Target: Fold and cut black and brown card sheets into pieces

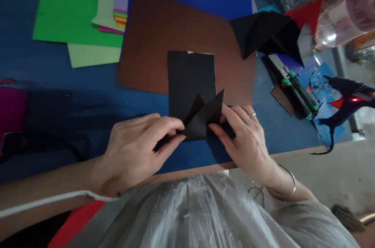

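Observation:
A sheet of black paper (pixel 191 74) lies on the blue table, its upper part over a brown sheet (pixel 149 41). Its lower right corner is folded up into a slanting flap whose tip stands off the sheet. My left hand (pixel 143 144) pinches the paper at its lower left, thumb and forefinger closed on the edge. At the other side, my right hand (pixel 241 134) grips the raised flap, thumb in front and fingers behind it. A ring and a bangle are on that hand and wrist.
Folded black paper (pixel 263 33) sits to the right, above green-black cutters (pixel 299 91). A glue gun (pixel 351 97) with a red light lies at far right, below a clear bottle (pixel 345 17). Green sheets (pixel 70 6) lie upper left. The table's front edge (pixel 281 156) runs near my body.

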Action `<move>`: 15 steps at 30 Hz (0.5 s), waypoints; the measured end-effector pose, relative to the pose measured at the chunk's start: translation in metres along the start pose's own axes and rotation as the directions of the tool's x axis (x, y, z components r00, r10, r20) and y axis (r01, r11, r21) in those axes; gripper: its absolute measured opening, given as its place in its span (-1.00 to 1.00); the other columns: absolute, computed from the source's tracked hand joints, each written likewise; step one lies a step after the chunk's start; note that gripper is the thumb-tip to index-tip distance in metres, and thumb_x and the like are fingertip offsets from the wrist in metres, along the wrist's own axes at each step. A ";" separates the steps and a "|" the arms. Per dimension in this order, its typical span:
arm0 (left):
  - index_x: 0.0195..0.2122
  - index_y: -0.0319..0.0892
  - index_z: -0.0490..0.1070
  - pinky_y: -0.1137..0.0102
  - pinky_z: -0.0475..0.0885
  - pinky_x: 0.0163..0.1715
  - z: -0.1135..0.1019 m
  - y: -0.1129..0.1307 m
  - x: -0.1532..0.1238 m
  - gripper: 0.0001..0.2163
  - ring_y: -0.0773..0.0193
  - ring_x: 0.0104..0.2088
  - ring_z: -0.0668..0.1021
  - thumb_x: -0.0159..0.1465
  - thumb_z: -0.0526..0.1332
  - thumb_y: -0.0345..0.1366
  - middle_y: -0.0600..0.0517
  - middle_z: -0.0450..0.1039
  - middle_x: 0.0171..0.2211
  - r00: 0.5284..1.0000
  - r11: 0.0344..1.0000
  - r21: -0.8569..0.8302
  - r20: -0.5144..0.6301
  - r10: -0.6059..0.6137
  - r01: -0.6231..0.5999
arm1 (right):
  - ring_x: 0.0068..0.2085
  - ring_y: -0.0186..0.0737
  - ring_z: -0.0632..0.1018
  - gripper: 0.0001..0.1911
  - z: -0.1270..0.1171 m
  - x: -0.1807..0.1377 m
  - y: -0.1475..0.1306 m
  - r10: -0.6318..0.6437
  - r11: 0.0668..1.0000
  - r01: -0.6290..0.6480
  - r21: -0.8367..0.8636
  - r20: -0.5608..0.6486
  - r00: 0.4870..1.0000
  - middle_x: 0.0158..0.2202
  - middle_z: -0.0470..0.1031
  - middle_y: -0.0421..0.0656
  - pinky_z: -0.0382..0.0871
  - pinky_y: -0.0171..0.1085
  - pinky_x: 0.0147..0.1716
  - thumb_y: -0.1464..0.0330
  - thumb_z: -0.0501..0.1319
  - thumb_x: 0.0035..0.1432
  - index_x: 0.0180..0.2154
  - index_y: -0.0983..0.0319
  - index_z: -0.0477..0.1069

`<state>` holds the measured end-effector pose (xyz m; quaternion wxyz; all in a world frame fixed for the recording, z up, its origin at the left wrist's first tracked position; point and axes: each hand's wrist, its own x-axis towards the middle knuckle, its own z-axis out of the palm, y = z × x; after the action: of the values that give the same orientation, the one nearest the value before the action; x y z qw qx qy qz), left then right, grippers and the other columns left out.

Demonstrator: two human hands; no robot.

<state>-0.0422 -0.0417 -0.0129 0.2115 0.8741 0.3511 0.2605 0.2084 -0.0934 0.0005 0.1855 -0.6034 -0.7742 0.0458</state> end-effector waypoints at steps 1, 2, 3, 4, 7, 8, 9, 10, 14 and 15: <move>-0.09 -0.09 0.44 0.42 0.43 -0.39 0.001 0.000 0.001 -0.92 0.37 -0.40 0.61 0.42 0.29 -0.35 0.18 0.55 -0.38 1.000 1.000 0.002 -0.007 0.017 -0.017 | -0.20 -0.04 0.48 -0.68 0.001 0.000 0.000 -0.005 1.000 0.005 -0.006 -0.003 1.000 -0.29 0.52 -0.09 0.43 -0.11 -0.16 0.31 0.20 0.45 0.10 0.38 0.49; -0.09 -0.11 0.44 0.41 0.43 -0.39 0.001 0.001 0.001 -0.93 0.36 -0.41 0.60 0.43 0.28 -0.37 0.17 0.55 -0.38 0.999 0.999 0.010 -0.020 0.050 -0.050 | -0.20 -0.04 0.48 -0.67 0.002 0.000 -0.001 -0.009 1.000 0.009 -0.013 -0.005 1.000 -0.29 0.53 -0.08 0.44 -0.10 -0.17 0.31 0.20 0.45 0.11 0.38 0.48; -0.11 -0.13 0.43 0.40 0.43 -0.39 0.001 0.001 0.002 -0.94 0.35 -0.41 0.59 0.43 0.27 -0.39 0.16 0.55 -0.38 0.996 0.996 0.033 -0.032 0.084 -0.083 | -0.20 -0.03 0.48 -0.67 0.003 -0.001 -0.001 -0.013 1.000 0.013 -0.024 -0.009 1.000 -0.28 0.53 -0.08 0.44 -0.10 -0.18 0.31 0.20 0.45 0.12 0.37 0.47; -0.12 -0.14 0.43 0.38 0.45 -0.36 0.002 0.001 0.003 -0.93 0.32 -0.38 0.59 0.43 0.26 -0.43 0.13 0.57 -0.35 0.992 0.991 0.062 -0.031 0.123 -0.121 | -0.20 -0.02 0.48 -0.67 0.004 -0.001 -0.002 -0.014 0.999 0.013 -0.033 -0.010 1.000 -0.27 0.54 -0.08 0.44 -0.09 -0.20 0.31 0.20 0.45 0.13 0.36 0.47; -0.03 -0.19 0.47 0.31 0.53 -0.12 0.003 0.001 0.003 -0.85 0.23 -0.18 0.62 0.42 0.24 -0.49 0.00 0.62 -0.14 0.969 0.964 0.131 -0.057 0.241 -0.232 | -0.21 -0.02 0.49 -0.68 0.009 -0.001 -0.001 -0.026 0.998 0.025 -0.065 -0.019 0.999 -0.25 0.55 -0.07 0.45 -0.08 -0.25 0.31 0.19 0.45 0.12 0.34 0.47; 0.04 -0.20 0.48 0.29 0.53 -0.02 0.004 0.000 0.002 -0.78 0.21 -0.09 0.63 0.43 0.19 -0.52 -0.03 0.62 -0.06 0.960 0.955 0.127 -0.038 0.276 -0.269 | -0.20 -0.02 0.49 -0.69 0.011 -0.001 0.000 -0.030 0.997 0.028 -0.076 -0.025 0.999 -0.24 0.56 -0.06 0.45 -0.08 -0.25 0.31 0.19 0.45 0.12 0.33 0.47; 0.09 -0.20 0.48 0.28 0.51 0.07 0.005 -0.001 0.001 -0.73 0.20 0.01 0.61 0.45 0.13 -0.53 -0.04 0.61 0.02 0.952 0.945 0.120 -0.008 0.307 -0.303 | -0.20 -0.02 0.49 -0.69 0.012 -0.002 0.000 -0.033 0.996 0.030 -0.083 -0.031 0.999 -0.23 0.56 -0.06 0.46 -0.08 -0.25 0.30 0.19 0.45 0.10 0.33 0.48; 0.13 -0.20 0.48 0.28 0.49 0.14 0.006 -0.002 0.000 -0.69 0.21 0.09 0.59 0.47 0.07 -0.54 -0.05 0.60 0.08 0.940 0.934 0.107 0.015 0.342 -0.342 | -0.19 -0.01 0.50 -0.70 0.013 -0.002 0.001 -0.034 0.996 0.031 -0.088 -0.036 0.999 -0.22 0.57 -0.05 0.46 -0.08 -0.25 0.30 0.20 0.45 0.09 0.32 0.49; 0.18 -0.29 0.48 0.24 0.45 0.26 0.011 -0.008 -0.005 -0.62 0.18 0.23 0.53 0.50 -0.04 -0.53 -0.09 0.57 0.18 0.890 0.886 0.091 0.083 0.448 -0.454 | -0.20 0.01 0.51 -0.66 0.015 -0.003 0.002 -0.031 0.995 0.026 -0.101 -0.049 0.998 -0.23 0.57 -0.03 0.48 -0.05 -0.24 0.27 0.20 0.45 0.12 0.34 0.48; 0.19 -0.30 0.47 0.23 0.45 0.27 0.012 -0.008 -0.006 -0.62 0.17 0.24 0.52 0.50 -0.04 -0.53 -0.10 0.56 0.20 0.884 0.880 0.096 0.097 0.457 -0.465 | -0.20 0.02 0.51 -0.62 0.015 -0.003 0.002 -0.030 0.994 0.023 -0.107 -0.059 0.998 -0.23 0.57 -0.02 0.49 -0.04 -0.24 0.26 0.19 0.45 0.16 0.36 0.46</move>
<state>-0.0429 -0.0426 -0.0286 0.1043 0.9521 0.1401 0.2511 0.2057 -0.0932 -0.0148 0.1770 -0.6032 -0.7775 -0.0163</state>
